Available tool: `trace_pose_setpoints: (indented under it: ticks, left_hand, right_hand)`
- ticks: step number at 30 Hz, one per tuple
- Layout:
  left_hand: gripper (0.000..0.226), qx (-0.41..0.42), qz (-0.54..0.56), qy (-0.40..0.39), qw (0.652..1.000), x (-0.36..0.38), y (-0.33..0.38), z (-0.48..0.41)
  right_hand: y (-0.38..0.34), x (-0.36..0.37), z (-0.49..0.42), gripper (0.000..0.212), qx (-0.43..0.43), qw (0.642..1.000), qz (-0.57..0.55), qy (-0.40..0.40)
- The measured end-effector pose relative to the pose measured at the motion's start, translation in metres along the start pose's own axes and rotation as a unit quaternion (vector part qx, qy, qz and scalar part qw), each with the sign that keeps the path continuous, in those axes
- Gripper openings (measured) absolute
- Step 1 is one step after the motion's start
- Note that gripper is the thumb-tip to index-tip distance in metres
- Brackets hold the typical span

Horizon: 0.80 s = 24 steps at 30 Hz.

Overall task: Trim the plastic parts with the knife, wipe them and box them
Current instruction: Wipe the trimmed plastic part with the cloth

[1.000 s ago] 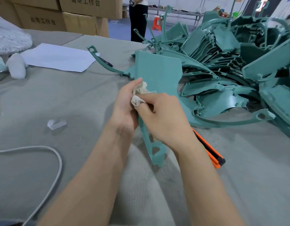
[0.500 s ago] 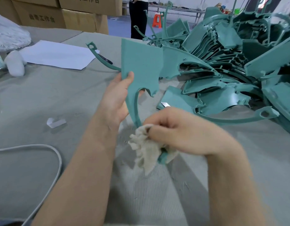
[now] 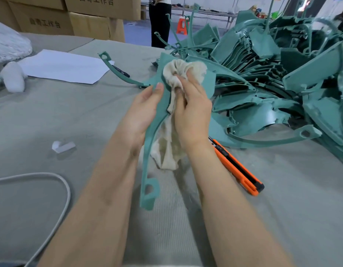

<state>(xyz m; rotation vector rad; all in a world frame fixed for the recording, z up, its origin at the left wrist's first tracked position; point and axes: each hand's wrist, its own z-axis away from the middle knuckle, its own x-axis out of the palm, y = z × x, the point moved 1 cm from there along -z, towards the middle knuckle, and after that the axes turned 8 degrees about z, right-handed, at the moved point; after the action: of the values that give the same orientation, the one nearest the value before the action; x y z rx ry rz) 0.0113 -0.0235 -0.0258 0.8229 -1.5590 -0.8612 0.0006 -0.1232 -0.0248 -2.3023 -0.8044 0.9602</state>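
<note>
A teal plastic part, with a flat panel at the top and long curved arms, is held above the table. My left hand grips it at the panel's lower left, thumb on its face. My right hand holds a beige cloth bunched against the panel's face, and the cloth's tail hangs below the hand. An orange utility knife lies on the table under my right forearm, untouched.
A big heap of teal plastic parts fills the right side. White paper, a black pen, a small white scrap and a white cable lie on the grey table. Cardboard boxes stand behind; a person stands beyond.
My right hand has moved the cloth from the part's lower arm up onto the flat panel. The part has been lowered and turned, and the knife is in view again.
</note>
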Motion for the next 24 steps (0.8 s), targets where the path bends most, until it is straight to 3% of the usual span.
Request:
trace_pose_setpoints:
  ticks: [3, 8, 12, 14, 16, 18, 20, 24]
  left_hand:
    - [0.029, 0.039, -0.172, 0.019, 0.984, -0.005, 0.001, 0.001]
    - [0.020, 0.061, -0.222, 0.023, 0.973, -0.010, 0.004, -0.005]
    - [0.032, 0.065, -0.277, -0.024, 0.958, -0.001, -0.004, -0.002]
    - [0.032, 0.073, -0.267, -0.045, 0.960, 0.000, -0.001, 0.001]
    - [0.028, 0.080, -0.242, -0.066, 0.965, -0.002, 0.002, 0.002]
    - [0.046, 0.087, -0.261, -0.087, 0.957, -0.001, 0.006, 0.004]
    - [0.055, 0.102, -0.293, -0.115, 0.944, 0.004, 0.007, 0.008]
    - [0.048, 0.096, -0.323, -0.141, 0.931, 0.007, 0.010, 0.010]
  right_hand:
    - [0.003, 0.006, -0.015, 0.045, 0.081, 0.992, 0.070, -0.073]
    - [-0.019, 0.013, 0.004, 0.043, -0.104, 0.984, 0.047, -0.135]
    - [-0.001, -0.004, -0.037, 0.038, 0.028, 0.975, 0.178, -0.127]
    - [-0.001, -0.010, -0.047, 0.035, 0.035, 0.977, 0.190, -0.090]
    - [-0.004, -0.007, -0.049, 0.032, -0.005, 0.982, 0.185, -0.047]
    - [-0.005, -0.008, -0.051, 0.041, 0.005, 0.987, 0.160, -0.024]
    - [0.001, -0.011, -0.058, 0.053, 0.064, 0.987, 0.145, -0.017]
    - [0.014, -0.009, -0.065, 0.058, 0.158, 0.982, 0.105, 0.004]
